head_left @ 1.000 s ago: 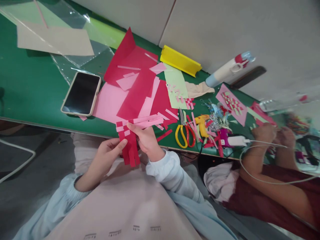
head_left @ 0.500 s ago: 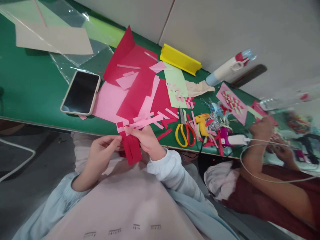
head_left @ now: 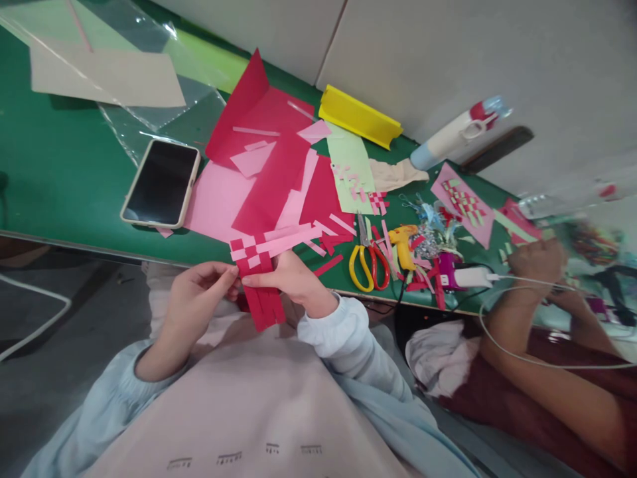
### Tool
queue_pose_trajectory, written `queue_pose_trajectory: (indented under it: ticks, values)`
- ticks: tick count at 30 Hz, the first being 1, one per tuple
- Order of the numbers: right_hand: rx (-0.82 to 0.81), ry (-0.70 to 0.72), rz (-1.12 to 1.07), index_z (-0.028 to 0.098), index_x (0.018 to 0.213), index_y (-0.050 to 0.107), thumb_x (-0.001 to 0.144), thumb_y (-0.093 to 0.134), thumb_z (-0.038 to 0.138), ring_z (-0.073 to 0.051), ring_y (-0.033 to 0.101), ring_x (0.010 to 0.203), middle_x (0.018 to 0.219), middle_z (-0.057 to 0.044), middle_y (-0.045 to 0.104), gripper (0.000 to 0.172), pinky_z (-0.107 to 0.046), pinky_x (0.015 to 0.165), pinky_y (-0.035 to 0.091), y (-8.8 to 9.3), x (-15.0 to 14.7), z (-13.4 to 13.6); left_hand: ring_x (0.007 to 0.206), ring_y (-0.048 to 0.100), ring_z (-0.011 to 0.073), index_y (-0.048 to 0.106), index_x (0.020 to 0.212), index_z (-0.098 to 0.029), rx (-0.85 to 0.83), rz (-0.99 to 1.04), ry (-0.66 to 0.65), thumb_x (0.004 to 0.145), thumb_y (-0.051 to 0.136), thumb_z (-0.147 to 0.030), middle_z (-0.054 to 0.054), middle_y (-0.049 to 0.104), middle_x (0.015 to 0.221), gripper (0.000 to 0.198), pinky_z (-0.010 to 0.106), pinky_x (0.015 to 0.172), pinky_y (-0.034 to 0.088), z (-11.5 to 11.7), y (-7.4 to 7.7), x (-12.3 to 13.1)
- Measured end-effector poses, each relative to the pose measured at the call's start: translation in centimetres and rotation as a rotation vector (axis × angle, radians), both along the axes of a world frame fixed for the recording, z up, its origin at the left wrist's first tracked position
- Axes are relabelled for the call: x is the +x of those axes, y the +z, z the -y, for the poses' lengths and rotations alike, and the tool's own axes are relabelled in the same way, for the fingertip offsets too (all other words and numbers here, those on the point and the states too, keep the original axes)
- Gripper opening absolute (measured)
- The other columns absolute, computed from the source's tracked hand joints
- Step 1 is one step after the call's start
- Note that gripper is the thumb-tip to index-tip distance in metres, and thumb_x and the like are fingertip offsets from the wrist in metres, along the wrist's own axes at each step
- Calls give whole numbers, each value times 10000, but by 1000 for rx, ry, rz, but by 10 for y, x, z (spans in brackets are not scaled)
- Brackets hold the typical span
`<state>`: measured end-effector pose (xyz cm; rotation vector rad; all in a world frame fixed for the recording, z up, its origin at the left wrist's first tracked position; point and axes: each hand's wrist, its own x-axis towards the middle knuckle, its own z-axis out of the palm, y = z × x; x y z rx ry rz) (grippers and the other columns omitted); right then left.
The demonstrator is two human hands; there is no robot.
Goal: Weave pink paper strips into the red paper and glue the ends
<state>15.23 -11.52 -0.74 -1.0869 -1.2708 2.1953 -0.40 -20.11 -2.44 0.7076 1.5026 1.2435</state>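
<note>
Between my hands is a piece of woven paper (head_left: 253, 249), red strips crossed by pink ones in a checker pattern at its upper end. Its loose red ends hang down toward my lap, while the pink ends stick out to the right. My right hand (head_left: 301, 284) grips it from the right, thumb lying across the red strips and fingers hidden behind. At its left edge, my left hand (head_left: 196, 305) has thumb and forefinger pinched together on the paper. Pink paper (head_left: 219, 206) and red card (head_left: 269, 192) lie just beyond on the table.
A phone (head_left: 162, 184) lies on the green table (head_left: 74, 179) at left. Scissors (head_left: 367, 262), a yellow glue gun (head_left: 404, 242) and paper scraps are to the right. Behind stand a yellow holder (head_left: 359, 116) and a bottle (head_left: 452, 136). A co-worker's hand (head_left: 540, 265) works at far right.
My right thumb has slid down from the pink strips onto the red ones, uncovering more checker squares. My left hand has shifted slightly left and up. The co-worker's hand has moved right.
</note>
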Motion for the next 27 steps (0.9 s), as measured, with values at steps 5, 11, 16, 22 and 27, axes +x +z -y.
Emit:
queue_pose_trajectory:
  ticks: [5, 11, 16, 22, 27]
  values:
    - [19, 21, 18, 172, 805, 689, 551, 905, 227, -142, 644, 756, 821, 6, 710, 337, -273, 716, 542, 0, 2, -3, 552, 581, 113, 670, 718, -181, -8, -106, -84, 767, 730, -486, 0, 642, 622, 314, 216, 544, 498, -2, 8, -4]
    - [3, 7, 27, 189, 888, 679, 594, 876, 235, -167, 663, 845, 902, -3, 718, 357, -306, 796, 552, 2, 1, -3, 531, 578, 125, 646, 749, -194, -8, -237, -116, 790, 677, -512, -13, 613, 573, 322, 228, 526, 495, -5, 16, -9]
    - [-2, -20, 31, 187, 872, 678, 636, 849, 243, -160, 660, 813, 878, -2, 715, 297, -305, 782, 554, 1, -2, -1, 576, 625, 143, 677, 807, -199, 9, -248, -56, 788, 688, -507, 2, 665, 632, 309, 246, 563, 532, -3, 16, -9]
    - [34, -5, 97, 176, 857, 682, 642, 849, 274, -168, 667, 795, 864, -19, 719, 289, -315, 753, 563, 2, -4, 0, 612, 657, 155, 722, 813, -198, 27, -209, -8, 729, 765, -481, 16, 706, 670, 299, 257, 600, 560, 0, 10, -9]
    - [172, 68, 195, 158, 824, 687, 657, 839, 313, -171, 667, 792, 836, -21, 720, 274, -321, 752, 559, 7, -4, 1, 582, 650, 159, 739, 776, -201, -2, -189, 7, 682, 800, -487, 18, 710, 650, 307, 264, 582, 564, 1, 7, -11]
